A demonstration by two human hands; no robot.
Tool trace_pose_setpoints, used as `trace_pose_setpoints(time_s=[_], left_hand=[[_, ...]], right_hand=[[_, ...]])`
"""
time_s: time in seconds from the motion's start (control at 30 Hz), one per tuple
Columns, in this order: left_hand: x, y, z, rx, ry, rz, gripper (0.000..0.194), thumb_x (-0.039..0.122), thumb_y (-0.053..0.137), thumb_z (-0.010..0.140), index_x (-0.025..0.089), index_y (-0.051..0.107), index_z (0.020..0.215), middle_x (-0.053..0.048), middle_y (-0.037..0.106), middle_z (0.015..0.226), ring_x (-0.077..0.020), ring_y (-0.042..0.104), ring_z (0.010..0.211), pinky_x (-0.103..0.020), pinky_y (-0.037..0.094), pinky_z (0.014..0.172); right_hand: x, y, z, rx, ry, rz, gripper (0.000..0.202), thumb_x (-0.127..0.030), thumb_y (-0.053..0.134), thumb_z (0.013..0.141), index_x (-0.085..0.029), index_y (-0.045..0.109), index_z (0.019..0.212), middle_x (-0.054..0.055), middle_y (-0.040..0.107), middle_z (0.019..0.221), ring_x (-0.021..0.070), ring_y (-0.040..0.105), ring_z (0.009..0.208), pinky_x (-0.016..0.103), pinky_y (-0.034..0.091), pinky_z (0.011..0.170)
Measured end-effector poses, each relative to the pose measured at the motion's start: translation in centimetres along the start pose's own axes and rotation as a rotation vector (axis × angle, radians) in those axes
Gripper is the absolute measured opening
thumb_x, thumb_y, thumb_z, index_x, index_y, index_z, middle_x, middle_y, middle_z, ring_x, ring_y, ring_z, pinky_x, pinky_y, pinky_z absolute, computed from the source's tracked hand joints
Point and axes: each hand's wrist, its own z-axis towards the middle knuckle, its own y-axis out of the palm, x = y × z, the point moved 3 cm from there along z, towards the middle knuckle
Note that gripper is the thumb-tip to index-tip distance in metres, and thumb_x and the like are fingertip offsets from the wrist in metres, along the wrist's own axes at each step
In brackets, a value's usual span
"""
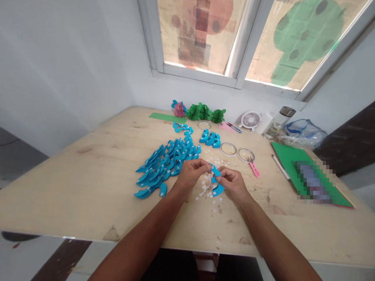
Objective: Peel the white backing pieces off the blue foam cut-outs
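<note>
Between my two hands is a curved blue paper cutout (217, 190) with small white squares on it. My left hand (191, 173) pinches its upper end between thumb and fingers. My right hand (233, 182) grips its middle on the right side. Small white paper squares (204, 189) lie scattered on the table beneath. Just left of my left hand spreads a large pile of similar blue cutouts (164, 160), many with white squares on them. A smaller group of blue cutouts (210, 138) lies beyond my hands.
Tape rolls (228, 149) and pink-handled scissors (253, 168) lie to the right. Green paper ornaments (203, 112), a pink one (179, 109), a small white fan (250, 120) and a clear bottle (279, 123) stand along the wall. Green sheets (288, 158) and a white pen (280, 167) lie at right.
</note>
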Motion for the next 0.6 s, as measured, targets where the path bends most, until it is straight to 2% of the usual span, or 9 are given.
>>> trace_pose_setpoints(time_s=[0.17, 0.37, 0.5, 0.6], left_hand=[[-0.05, -0.01, 0.02, -0.038, -0.013, -0.035, 0.019, 0.033, 0.068, 0.062, 0.015, 0.068, 0.068, -0.003, 0.067, 0.064, -0.0147, 0.059, 0.059, -0.026, 0.045, 0.060], [0.10, -0.17, 0.00, 0.065, 0.078, 0.113, 0.024, 0.033, 0.062, 0.067, 0.016, 0.058, 0.052, 0.000, 0.059, 0.053, -0.0119, 0.053, 0.053, -0.024, 0.042, 0.057], [0.13, -0.03, -0.20, 0.146, 0.197, 0.281, 0.020, 0.028, 0.058, 0.070, 0.016, 0.057, 0.054, 0.001, 0.058, 0.056, -0.0115, 0.051, 0.057, -0.023, 0.041, 0.059], [-0.04, 0.10, -0.19, 0.159, 0.245, 0.347, 0.016, 0.029, 0.057, 0.071, 0.016, 0.061, 0.061, 0.001, 0.061, 0.061, -0.0125, 0.053, 0.061, -0.023, 0.042, 0.061]], right_hand=[[0.25, -0.28, 0.04, 0.000, -0.001, -0.013, 0.019, -0.031, 0.071, 0.066, -0.017, 0.059, 0.060, 0.001, 0.057, 0.069, 0.0121, 0.051, 0.062, 0.024, 0.039, 0.058], [0.54, -0.26, 0.13, -0.010, 0.004, -0.058, 0.020, -0.032, 0.069, 0.067, -0.017, 0.058, 0.060, 0.000, 0.056, 0.067, 0.0120, 0.050, 0.062, 0.024, 0.038, 0.057], [0.63, -0.25, 0.23, -0.004, -0.014, -0.069, 0.020, -0.032, 0.069, 0.067, -0.017, 0.058, 0.059, 0.000, 0.057, 0.067, 0.0122, 0.051, 0.062, 0.024, 0.039, 0.058], [0.68, -0.38, 0.29, 0.019, -0.019, -0.064, 0.020, -0.032, 0.069, 0.067, -0.017, 0.059, 0.060, 0.001, 0.057, 0.067, 0.0123, 0.051, 0.062, 0.024, 0.039, 0.058]])
